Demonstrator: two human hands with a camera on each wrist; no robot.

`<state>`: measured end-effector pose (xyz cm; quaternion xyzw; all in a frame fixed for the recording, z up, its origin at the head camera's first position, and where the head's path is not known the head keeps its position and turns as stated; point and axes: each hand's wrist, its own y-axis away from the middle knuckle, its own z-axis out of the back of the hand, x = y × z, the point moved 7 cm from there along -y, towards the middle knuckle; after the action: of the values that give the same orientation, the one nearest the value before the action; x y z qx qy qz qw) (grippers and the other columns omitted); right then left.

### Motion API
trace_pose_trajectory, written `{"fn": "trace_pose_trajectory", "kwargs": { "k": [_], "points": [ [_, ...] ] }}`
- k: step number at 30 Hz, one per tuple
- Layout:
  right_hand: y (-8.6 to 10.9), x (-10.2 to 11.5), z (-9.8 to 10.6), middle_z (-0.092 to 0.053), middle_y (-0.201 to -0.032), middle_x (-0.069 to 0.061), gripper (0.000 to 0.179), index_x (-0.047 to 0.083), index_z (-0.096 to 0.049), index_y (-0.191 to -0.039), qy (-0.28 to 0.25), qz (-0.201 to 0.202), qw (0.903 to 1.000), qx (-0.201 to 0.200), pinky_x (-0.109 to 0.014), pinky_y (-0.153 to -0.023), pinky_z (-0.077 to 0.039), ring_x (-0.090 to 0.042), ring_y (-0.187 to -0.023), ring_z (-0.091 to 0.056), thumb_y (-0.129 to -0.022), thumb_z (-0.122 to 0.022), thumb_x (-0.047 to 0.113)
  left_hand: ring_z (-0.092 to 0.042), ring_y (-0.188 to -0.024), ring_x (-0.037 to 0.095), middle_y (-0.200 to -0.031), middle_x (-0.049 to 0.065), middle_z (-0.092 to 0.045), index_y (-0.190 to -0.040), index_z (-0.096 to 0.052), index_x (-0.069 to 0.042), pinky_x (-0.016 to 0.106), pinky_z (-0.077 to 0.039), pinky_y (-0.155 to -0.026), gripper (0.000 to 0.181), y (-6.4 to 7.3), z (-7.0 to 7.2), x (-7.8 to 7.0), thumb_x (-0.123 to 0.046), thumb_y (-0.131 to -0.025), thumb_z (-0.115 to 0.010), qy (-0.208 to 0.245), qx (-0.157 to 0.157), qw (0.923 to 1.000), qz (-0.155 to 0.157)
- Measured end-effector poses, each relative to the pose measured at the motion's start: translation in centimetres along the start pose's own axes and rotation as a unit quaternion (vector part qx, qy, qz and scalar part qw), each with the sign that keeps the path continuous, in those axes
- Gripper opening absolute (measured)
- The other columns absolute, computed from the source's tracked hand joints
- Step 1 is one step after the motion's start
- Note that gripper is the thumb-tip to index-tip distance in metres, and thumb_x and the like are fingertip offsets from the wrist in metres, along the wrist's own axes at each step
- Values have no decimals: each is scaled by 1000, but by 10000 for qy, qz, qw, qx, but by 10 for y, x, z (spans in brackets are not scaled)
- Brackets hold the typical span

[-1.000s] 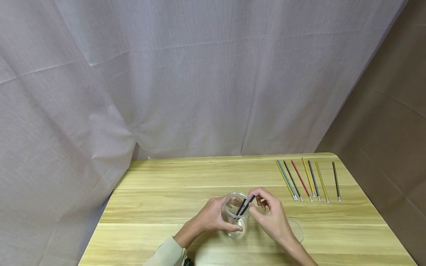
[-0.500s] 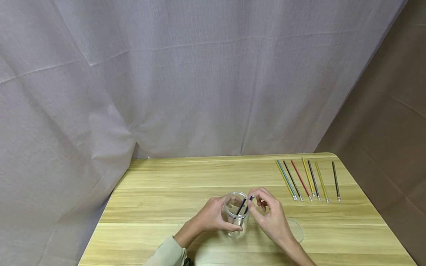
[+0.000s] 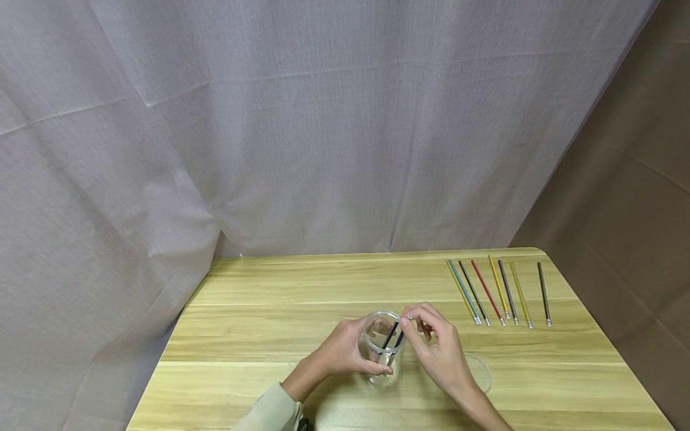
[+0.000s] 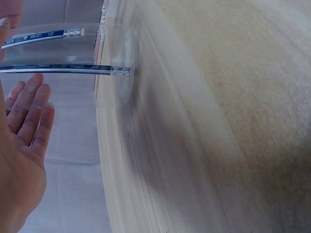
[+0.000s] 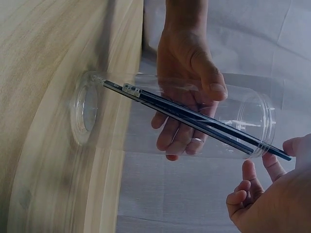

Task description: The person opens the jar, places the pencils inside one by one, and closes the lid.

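A clear, tall jar (image 3: 381, 349) stands on the table, and my left hand (image 3: 342, 350) grips it round the side, thumb in front. Inside the jar, one dark blue striped pencil (image 4: 73, 69) leans with its eraser end at the bottom. A second dark blue pencil (image 5: 275, 152) slants through the mouth, its eraser end lower and above the base in the left wrist view. Its upper end is pinched between thumb and index finger of my right hand (image 3: 439, 350), just beside the rim. The other right fingers are loosely curled.
Several pencils in different colours, such as a red pencil (image 3: 487, 291) and a dark pencil (image 3: 544, 293), lie at the right back of the wooden table (image 3: 259, 299). A clear round lid (image 3: 489, 375) lies partly behind the right forearm. A grey curtain (image 3: 323, 149) hangs behind.
The pencil in my right hand has gone lower into the jar and stands steeper, with less of it showing above the rim. My left hand and the jar have kept their place.
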<state>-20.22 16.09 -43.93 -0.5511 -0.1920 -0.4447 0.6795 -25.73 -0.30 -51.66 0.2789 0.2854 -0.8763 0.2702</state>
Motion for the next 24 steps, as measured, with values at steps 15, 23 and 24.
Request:
{"fn": "trace_pose_trajectory", "kwargs": {
  "k": [15,23,24],
  "points": [
    [-5,0,-3,-70,-95,2,23,16,-74,-93,81,93,9999,-23,-27,-60,-43,-12,-74,-52,-92,-75,-7,-69,-107,3,-118,-8,-76,-138,-60,-24,22,-54,-97,79,1,-1,1,-44,-73,-98,19,68,9999,108],
    [-10,1,-6,-64,-88,8,26,20,-72,-102,215,-202,9993,230,-27,-59,-43,-14,-73,-51,-94,-74,-4,-69,-106,3,-117,-7,-77,-137,-61,-21,21,-54,-96,78,0,0,0,-43,-72,-99,-14,-22,10000,-22],
    [-11,1,-7,-63,-87,8,26,20,-72,-103,221,-281,9989,313,-27,-60,-43,-14,-73,-52,-94,-73,-4,-69,-105,3,-117,-7,-77,-138,-61,-21,20,-54,-96,79,0,0,0,-42,-72,-99,-29,-37,10000,-63]
  ]
}}
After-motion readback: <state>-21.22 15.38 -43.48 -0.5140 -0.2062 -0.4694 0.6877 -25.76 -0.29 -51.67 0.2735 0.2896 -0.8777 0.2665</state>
